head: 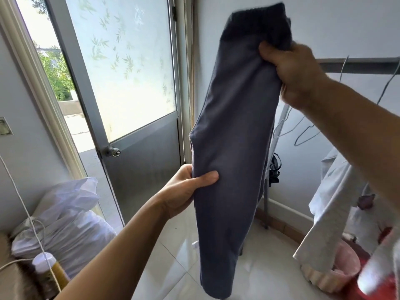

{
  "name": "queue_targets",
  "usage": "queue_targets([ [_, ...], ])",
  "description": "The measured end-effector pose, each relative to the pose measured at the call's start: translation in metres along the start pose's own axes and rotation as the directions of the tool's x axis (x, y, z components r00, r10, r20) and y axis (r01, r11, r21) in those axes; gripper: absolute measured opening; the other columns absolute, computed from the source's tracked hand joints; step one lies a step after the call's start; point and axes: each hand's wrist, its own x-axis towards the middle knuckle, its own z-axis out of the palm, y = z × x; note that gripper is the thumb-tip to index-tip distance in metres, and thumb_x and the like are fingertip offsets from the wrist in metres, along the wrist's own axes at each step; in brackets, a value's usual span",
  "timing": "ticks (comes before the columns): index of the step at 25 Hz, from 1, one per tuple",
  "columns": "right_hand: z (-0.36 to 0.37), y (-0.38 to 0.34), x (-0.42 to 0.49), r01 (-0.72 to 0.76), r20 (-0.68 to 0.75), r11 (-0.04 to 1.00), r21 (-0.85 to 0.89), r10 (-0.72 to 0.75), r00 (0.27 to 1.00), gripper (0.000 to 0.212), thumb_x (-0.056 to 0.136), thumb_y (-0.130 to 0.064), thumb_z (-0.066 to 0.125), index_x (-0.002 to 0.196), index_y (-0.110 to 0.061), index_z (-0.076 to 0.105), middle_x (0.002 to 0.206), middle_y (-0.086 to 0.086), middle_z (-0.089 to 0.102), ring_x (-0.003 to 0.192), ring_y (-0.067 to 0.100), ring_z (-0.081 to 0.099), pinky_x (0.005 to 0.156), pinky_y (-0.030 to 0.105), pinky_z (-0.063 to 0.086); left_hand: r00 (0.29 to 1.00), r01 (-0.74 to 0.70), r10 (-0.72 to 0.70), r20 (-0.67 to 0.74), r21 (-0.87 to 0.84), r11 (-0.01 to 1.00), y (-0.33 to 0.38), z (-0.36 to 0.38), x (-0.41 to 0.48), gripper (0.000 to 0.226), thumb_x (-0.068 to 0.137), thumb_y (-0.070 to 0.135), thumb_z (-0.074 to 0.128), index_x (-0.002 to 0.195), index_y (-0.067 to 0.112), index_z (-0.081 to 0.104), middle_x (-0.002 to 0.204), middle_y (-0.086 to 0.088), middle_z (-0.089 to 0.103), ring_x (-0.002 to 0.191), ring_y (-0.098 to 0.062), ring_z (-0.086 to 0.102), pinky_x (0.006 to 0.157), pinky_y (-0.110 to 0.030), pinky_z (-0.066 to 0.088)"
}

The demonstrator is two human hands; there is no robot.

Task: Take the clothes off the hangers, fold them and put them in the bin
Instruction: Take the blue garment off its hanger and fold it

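Grey-blue trousers (233, 126), held upright, legs together. The right hand (296, 72) grips below the ribbed waistband (257, 24); the left hand (186, 189) pinches the left edge mid-leg. Behind: wire hangers (307, 138) on a rail (357, 64); light grey garment (324, 213); blurred pink tub (348, 265), possibly the bin.

Trousers (233, 148): blue-grey cloth, looked matt, smooth and softly creased.
Waistband (257, 24), at 12 o'clock: darker cloth, was ribbed.
Door (140, 159): grey metal, looked brushed and dull.
Glass pane (121, 61): was frosted, leaf-patterned.
Knob (112, 151): polished metal, shone.
Floor (173, 267): pale tiles, were glossy and reflective.
Bags (69, 224), at 8 o'clock: thin white plastic, were crinkled, with a slight sheen.
Hangers (307, 135), at 3 o'clock: were thin bare metal wire.
Grey garment (324, 213), at 4 o'clock: flecked cloth, looked matt.
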Motion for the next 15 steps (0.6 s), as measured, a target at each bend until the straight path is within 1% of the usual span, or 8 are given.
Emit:
queue_targets([
  [2,-0.007,0.014,-0.004,-0.190,-0.032,0.980,0.057,0.192,0.981,0.019,0.093,-0.017,0.063,0.107,-0.004,0.067,0.093,0.005,0.074,0.076,0.013,0.072,0.066,0.024,0.056,0.999,-0.032,0.031,-0.019,-0.054,0.998,0.007,-0.001,-0.005,0.037,0.066,0.025,0.081,0.099,0.009,0.076,0.106,-0.013,0.073,0.096,-0.024,0.071,0.079,-0.029,0.056],
  [4,-0.016,0.028,-0.013,-0.377,-0.007,0.923,0.072,0.378,0.926,0.037,0.096,-0.030,0.058,0.122,-0.005,0.063,0.110,0.009,0.072,0.092,0.017,0.072,0.071,0.029,0.059,0.996,-0.073,0.067,-0.053,-0.102,0.992,0.016,0.000,-0.008,0.029,0.068,0.021,0.076,0.095,0.010,0.077,0.101,-0.012,0.074,0.091,-0.022,0.071,0.077,-0.028,0.057],
  [6,-0.022,0.043,-0.029,-0.499,0.023,0.866,0.043,0.498,0.867,0.041,0.097,-0.041,0.052,0.124,-0.010,0.061,0.112,0.007,0.071,0.104,0.021,0.068,0.073,0.034,0.059,0.990,-0.118,0.107,-0.093,-0.120,0.986,0.026,0.001,-0.009,0.021,0.073,0.017,0.075,0.092,0.010,0.077,0.095,-0.010,0.075,0.086,-0.020,0.072,0.074,-0.028,0.057],
  [8,-0.026,0.054,-0.048,-0.572,0.060,0.817,0.073,0.569,0.820,0.043,0.098,-0.046,0.045,0.121,-0.012,0.058,0.104,0.006,0.071,0.097,0.022,0.068,0.067,0.033,0.058,0.983,-0.138,0.120,-0.136,-0.126,0.982,0.037,0.004,-0.007,0.014,0.080,0.016,0.072,0.092,0.009,0.075,0.091,-0.009,0.074,0.081,-0.018,0.071,0.071,-0.028,0.058],
  [12,-0.026,0.066,-0.079,-0.674,0.130,0.699,0.239,0.665,0.735,0.051,0.101,-0.048,0.036,0.109,0.000,0.051,0.066,0.009,0.065,0.055,0.018,0.066,0.051,0.026,0.055,0.969,-0.143,0.120,-0.216,-0.095,0.985,0.059,0.011,0.002,0.021,0.075,0.020,0.068,0.090,0.005,0.072,0.085,-0.008,0.074,0.072,-0.016,0.070,0.066,-0.026,0.059],
  [13,-0.025,0.068,-0.083,-0.685,0.124,0.684,0.250,0.680,0.723,0.054,0.101,-0.048,0.036,0.107,0.003,0.051,0.061,0.010,0.065,0.050,0.018,0.065,0.048,0.024,0.053,0.968,-0.138,0.116,-0.224,-0.085,0.987,0.063,0.012,0.005,0.021,0.075,0.019,0.069,0.090,0.005,0.072,0.084,-0.008,0.074,0.072,-0.016,0.070,0.067,-0.027,0.059],
  [14,-0.025,0.070,-0.086,-0.699,0.116,0.676,0.231,0.695,0.710,0.059,0.101,-0.050,0.035,0.115,0.006,0.049,0.062,0.012,0.067,0.050,0.019,0.066,0.047,0.024,0.053,0.968,-0.126,0.106,-0.228,-0.075,0.989,0.066,0.014,0.008,0.019,0.076,0.018,0.069,0.090,0.005,0.072,0.084,-0.008,0.074,0.071,-0.016,0.070,0.067,-0.027,0.059],
  [15,-0.026,0.073,-0.088,-0.720,0.118,0.673,0.170,0.711,0.693,0.069,0.100,-0.054,0.033,0.128,0.008,0.043,0.069,0.015,0.069,0.055,0.021,0.069,0.049,0.027,0.055,0.969,-0.107,0.089,-0.232,-0.066,0.992,0.068,0.015,0.012,0.015,0.079,0.016,0.068,0.089,0.005,0.072,0.084,-0.008,0.074,0.071,-0.016,0.070,0.066,-0.026,0.059],
])
